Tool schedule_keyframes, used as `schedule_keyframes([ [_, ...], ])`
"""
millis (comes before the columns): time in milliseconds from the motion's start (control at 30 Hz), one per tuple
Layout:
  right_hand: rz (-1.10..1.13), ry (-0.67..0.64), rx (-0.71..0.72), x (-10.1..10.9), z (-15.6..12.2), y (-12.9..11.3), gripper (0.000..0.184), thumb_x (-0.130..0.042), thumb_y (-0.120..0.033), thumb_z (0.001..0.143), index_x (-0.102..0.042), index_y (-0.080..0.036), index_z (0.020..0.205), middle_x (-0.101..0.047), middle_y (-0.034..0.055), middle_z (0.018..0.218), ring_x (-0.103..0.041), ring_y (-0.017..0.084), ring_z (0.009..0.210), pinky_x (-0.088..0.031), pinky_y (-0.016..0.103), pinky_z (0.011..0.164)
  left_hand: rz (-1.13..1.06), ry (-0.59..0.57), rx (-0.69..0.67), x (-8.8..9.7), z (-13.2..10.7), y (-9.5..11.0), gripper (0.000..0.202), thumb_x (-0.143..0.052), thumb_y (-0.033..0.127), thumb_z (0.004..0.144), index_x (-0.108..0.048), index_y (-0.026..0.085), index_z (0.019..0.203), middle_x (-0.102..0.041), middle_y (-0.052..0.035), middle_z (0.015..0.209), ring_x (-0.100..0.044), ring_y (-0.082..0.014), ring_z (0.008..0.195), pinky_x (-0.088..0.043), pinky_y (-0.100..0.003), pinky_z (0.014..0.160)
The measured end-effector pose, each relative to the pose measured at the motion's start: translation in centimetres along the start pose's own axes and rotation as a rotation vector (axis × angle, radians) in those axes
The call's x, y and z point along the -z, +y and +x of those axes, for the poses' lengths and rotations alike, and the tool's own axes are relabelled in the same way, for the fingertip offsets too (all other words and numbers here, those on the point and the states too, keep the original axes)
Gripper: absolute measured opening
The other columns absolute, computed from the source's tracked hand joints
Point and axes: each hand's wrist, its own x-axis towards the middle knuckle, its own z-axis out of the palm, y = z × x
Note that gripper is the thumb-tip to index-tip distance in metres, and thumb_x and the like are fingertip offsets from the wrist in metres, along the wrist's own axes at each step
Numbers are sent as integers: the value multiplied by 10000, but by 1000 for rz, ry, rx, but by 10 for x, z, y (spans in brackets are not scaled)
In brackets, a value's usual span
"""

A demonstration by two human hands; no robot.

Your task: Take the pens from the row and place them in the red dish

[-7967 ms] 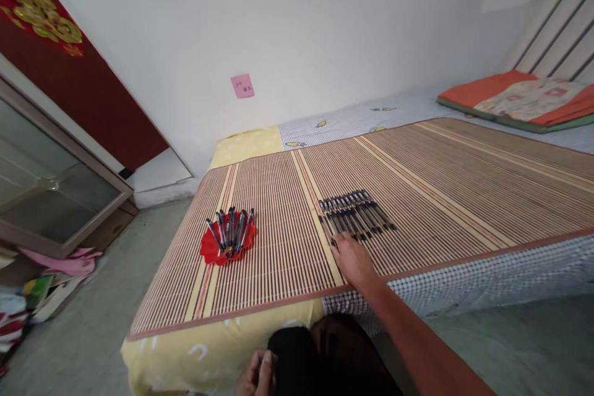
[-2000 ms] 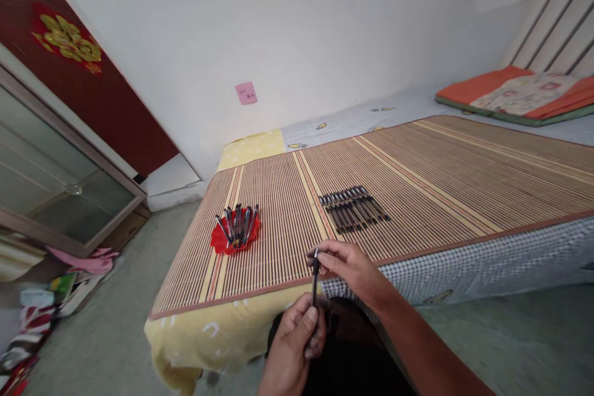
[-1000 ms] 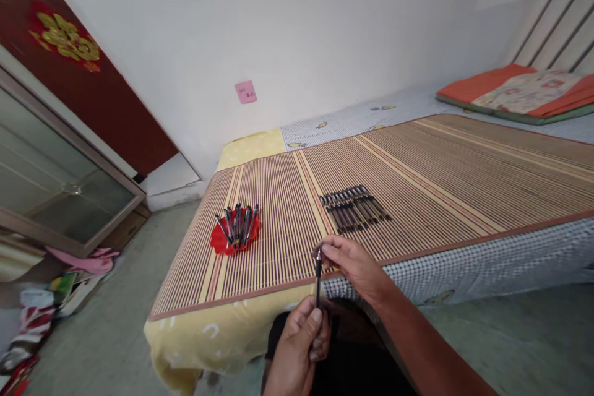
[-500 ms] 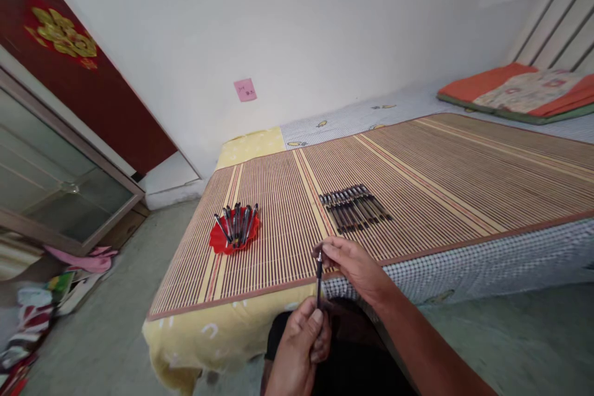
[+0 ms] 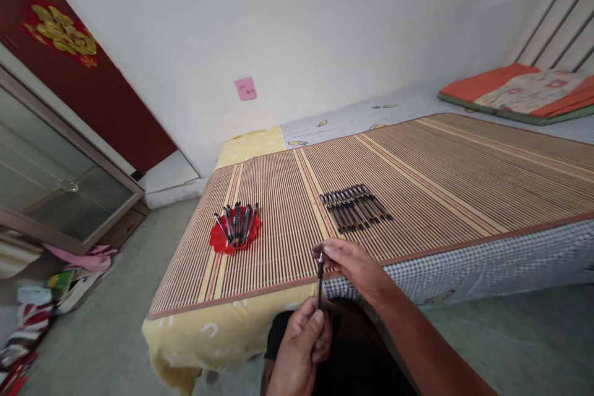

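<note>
An uncapped pen (image 5: pixel 320 278) stands nearly upright in my left hand (image 5: pixel 304 337), its bare metal tip pointing up. The fingers and thumb of that hand close round the lower barrel. Just above the bed's front edge, my right hand (image 5: pixel 350 263) is beside the pen's tip, thumb and fingers pinched together. A small dark thing that looks like the pen cap (image 5: pixel 316 250) shows at its fingertips, partly hidden. Beyond it, several black capped pens (image 5: pixel 355 207) lie side by side in a row on the slatted mat (image 5: pixel 273 198).
To the left on the mat, a red scalloped dish (image 5: pixel 217 240) holds several more pens (image 5: pixel 237 223). A folded orange quilt (image 5: pixel 515 93) lies at the far right of the bed. A glass-fronted cabinet (image 5: pixel 60 161) and piled clothes (image 5: pixel 34 322) are at the left.
Very little differs. The pen's tip and my right hand have shifted slightly; both hands keep the same hold.
</note>
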Motion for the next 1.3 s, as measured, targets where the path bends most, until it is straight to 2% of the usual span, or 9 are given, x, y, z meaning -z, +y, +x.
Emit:
schedule_keyframes([
  [133,-28,4,-11,0,-1,-1,235,-736,-412,804,-725,-182,849,-638,20,824,-569,161,821,-449,301,778,-5,1,2,0,1,-1,408,-759,472,803,-542,154,937,-332,88,592,-187,-48,500,-113,-207,447],
  [267,-35,58,-11,-1,0,0,270,-768,-437,772,-695,-177,768,-590,-6,738,-530,136,733,-437,279,719,5,-13,-6,1,1,-2,399,-746,473,816,-545,152,942,-329,86,590,-187,-50,500,-114,-208,444],
  [367,-2,25,2,1,0,3,306,-687,-482,843,-719,-178,841,-634,22,802,-557,148,767,-447,288,733,0,-13,-10,0,0,-2,392,-745,471,816,-545,155,932,-327,85,592,-185,-51,500,-116,-209,446],
  [533,-29,-31,4,3,-2,5,237,-691,-407,850,-744,-185,910,-685,48,894,-604,187,895,-461,321,834,-3,-2,-6,-1,-1,-1,396,-751,471,809,-558,152,946,-330,83,597,-180,-52,502,-111,-209,449],
  [733,-57,62,-3,0,1,3,309,-770,-477,757,-683,-180,763,-593,-7,728,-536,141,720,-440,288,720,16,7,-8,-1,0,-1,407,-753,479,802,-557,152,943,-330,84,593,-180,-53,501,-113,-211,450],
  [833,-23,33,20,1,2,5,346,-687,-523,822,-703,-178,825,-630,19,782,-554,151,744,-444,294,722,16,11,-12,-1,1,0,408,-751,483,803,-553,152,937,-330,84,597,-178,-54,504,-114,-211,448],
  [967,-72,-27,13,2,-1,4,259,-679,-427,847,-740,-181,903,-677,45,863,-596,181,861,-456,315,812,21,9,-12,-3,0,0,392,-746,476,807,-547,157,917,-337,80,602,-180,-56,507,-116,-210,448],
  [1200,-75,56,-47,-2,1,0,273,-782,-436,722,-693,-181,761,-607,-4,736,-542,156,750,-434,301,748,55,30,-35,2,3,-5,409,-747,509,795,-575,158,916,-327,83,599,-192,-57,506,-139,-205,449],
  [1300,-101,53,-45,-4,2,3,296,-775,-456,724,-666,-181,731,-580,-13,707,-522,149,722,-422,294,724,144,82,-37,5,5,-9,417,-742,530,796,-610,151,908,-378,67,618,-256,-57,520,-182,-198,465],
])
